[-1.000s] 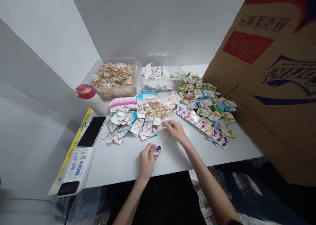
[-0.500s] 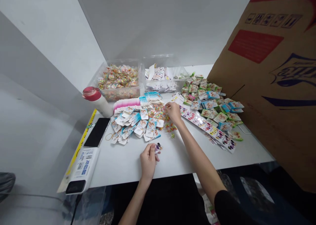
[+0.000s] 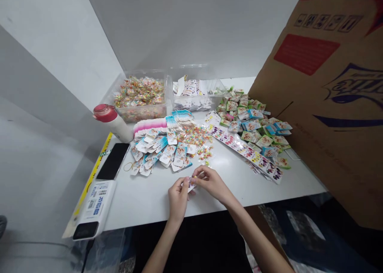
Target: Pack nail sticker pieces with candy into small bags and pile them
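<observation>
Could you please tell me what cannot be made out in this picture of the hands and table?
Head view: the small piece pinched between the left hand and right hand is mostly covered by fingers; its kind is unclear.
Head view: print on the cards is too small to read.
Head view: the cardboard box is cut off by the right edge.

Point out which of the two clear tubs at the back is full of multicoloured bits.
The left tub, beside the red-capped bottle: it is heaped with shiny multicoloured bits, while the right tub holds mostly white printed sheets.
</observation>
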{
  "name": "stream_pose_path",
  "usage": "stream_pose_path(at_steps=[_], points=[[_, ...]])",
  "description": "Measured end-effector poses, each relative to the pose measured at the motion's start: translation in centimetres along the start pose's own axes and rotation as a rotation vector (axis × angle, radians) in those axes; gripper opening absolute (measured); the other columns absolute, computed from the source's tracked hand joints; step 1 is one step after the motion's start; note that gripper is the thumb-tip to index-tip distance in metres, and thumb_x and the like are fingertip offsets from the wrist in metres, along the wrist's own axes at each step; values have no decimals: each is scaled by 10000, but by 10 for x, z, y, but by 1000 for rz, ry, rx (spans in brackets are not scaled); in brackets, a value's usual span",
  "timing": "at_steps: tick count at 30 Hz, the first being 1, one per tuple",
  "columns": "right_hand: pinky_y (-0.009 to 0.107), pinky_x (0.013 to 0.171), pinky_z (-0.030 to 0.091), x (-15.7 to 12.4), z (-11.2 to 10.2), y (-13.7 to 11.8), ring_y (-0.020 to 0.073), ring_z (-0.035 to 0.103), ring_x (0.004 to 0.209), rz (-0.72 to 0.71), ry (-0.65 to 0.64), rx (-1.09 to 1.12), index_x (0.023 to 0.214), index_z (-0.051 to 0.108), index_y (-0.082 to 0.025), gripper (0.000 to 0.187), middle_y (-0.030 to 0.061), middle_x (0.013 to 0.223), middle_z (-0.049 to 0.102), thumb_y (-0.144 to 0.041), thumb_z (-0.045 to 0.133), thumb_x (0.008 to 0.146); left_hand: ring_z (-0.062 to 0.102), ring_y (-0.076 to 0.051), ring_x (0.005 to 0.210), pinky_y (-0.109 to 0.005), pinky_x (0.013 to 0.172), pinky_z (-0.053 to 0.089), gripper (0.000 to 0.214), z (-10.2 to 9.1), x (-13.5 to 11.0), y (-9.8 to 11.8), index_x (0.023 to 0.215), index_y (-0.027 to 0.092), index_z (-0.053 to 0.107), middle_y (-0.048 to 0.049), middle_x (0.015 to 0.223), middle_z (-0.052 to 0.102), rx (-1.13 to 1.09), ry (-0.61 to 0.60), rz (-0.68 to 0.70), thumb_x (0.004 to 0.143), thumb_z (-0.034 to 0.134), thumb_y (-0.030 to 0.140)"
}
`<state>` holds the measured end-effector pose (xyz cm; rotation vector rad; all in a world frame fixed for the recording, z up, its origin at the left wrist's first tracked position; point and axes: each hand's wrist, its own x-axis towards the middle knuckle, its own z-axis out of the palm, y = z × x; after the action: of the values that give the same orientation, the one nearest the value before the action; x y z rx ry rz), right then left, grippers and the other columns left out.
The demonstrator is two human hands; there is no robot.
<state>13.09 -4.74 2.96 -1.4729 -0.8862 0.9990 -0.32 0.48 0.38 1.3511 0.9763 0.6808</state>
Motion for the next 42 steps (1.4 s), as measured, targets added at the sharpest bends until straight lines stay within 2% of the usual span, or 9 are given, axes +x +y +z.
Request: stream_pose_path(at_steps=[4, 6, 10, 15, 21, 27, 31, 35, 42], points=[[285, 594, 540, -11, 1, 9, 156, 642, 641, 108, 17, 133, 1129, 617, -187, 452, -5, 766, 638, -360, 739, 730, 548, -131, 513, -206, 466, 426, 376, -7, -6, 5, 789, 151, 654, -16, 626, 623, 28, -111, 17, 913, 487, 464], [293, 630, 534, -12, -7, 9, 163, 644, 643, 100, -5, 47, 1068, 671, -168, 371, 7, 726, 664, -330, 729, 740, 589, -157, 602, -237, 566, 478, 380, -15, -4, 14, 845, 161, 694, -36, 683, 653, 105, -241, 87, 944, 438, 423], [300, 696, 515, -15, -27, 10, 189, 668, 693, 65, 31, -44, 843, 714, -164, 167, 29, 721, 711, -278, 736, 722, 594, -236, 1011, -368, 918, 462, 283, -39, 21, 45, 1123, 242, 681, -76, 1060, 693, 609, -591, 519, 950, 458, 269], [326, 709, 515, -18, -41, 15, 207, 678, 713, 60, 169, -31, 865, 675, -172, 206, 40, 739, 717, -329, 716, 739, 393, -317, 1318, -525, 1036, 334, 584, -57, 80, 75, 1300, 262, 545, -103, 1468, 440, 1234, -407, 932, 845, 389, -70], [344, 729, 523, -22, -42, 20, 211, 678, 737, 51, 228, 31, 882, 655, -172, 272, 49, 757, 710, -389, 726, 735, 304, -298, 1406, -517, 1078, 304, 372, -47, 126, 84, 1156, 228, 591, -87, 1511, 388, 1457, -653, 1104, 876, 489, 6], [339, 731, 525, -30, -52, 11, 204, 661, 744, 41, 291, 114, 901, 656, -175, 316, 55, 783, 700, -420, 750, 726, 426, -298, 1323, -479, 1084, 324, 406, -49, 113, 109, 1228, 189, 573, -127, 1383, 530, 1038, -680, 920, 823, 609, 184], [318, 702, 522, -35, -50, -12, 179, 634, 712, 10, 302, 229, 907, 669, -180, 309, 52, 775, 690, -401, 773, 717, 693, -232, 864, -322, 725, 554, 345, -43, 68, 101, 1172, 205, 645, -89, 940, 731, 362, -507, 446, 934, 434, 338], [306, 680, 527, -33, -40, -35, 175, 635, 717, -21, 266, 236, 910, 688, -201, 295, 36, 767, 683, -388, 785, 704, 640, -180, 535, -218, 400, 424, 436, -28, 20, 85, 1173, 198, 596, -62, 705, 694, -22, -681, -85, 919, 433, 514], [310, 653, 519, -31, -41, -57, 185, 655, 701, -31, 133, -39, 939, 619, -208, 293, 29, 774, 678, -361, 760, 733, 645, -203, 750, -215, 422, 527, 317, -22, -10, 80, 1054, 186, 609, -64, 887, 611, -55, -624, -126, 823, 647, 399]])
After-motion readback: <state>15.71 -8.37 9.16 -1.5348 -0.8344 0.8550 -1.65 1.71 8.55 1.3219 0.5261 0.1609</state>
